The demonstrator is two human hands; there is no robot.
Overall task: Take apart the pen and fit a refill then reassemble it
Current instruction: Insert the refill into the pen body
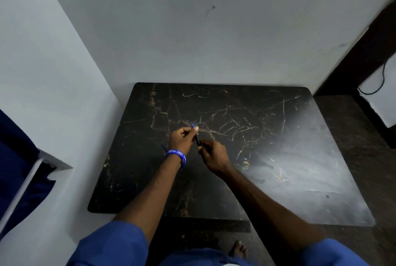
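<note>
Both hands meet above the middle of the black marble table (267,158). My left hand (182,140), with a blue wristband, pinches the upper end of a dark pen (197,138); a thin blue tip (192,125) sticks out past the thumb. My right hand (214,155) grips the pen's lower end. The pen slants between the two hands, mostly hidden by the fingers. A thin blue stick (164,148) shows beside my left wrist; whether it lies on the table or is held is unclear.
The table stands in a corner, with white walls behind it and on its left. A dark blue cloth (19,158) hangs at far left. At right are dark floor, a white box (383,98) and a black cable. My bare foot (237,249) shows under the near edge.
</note>
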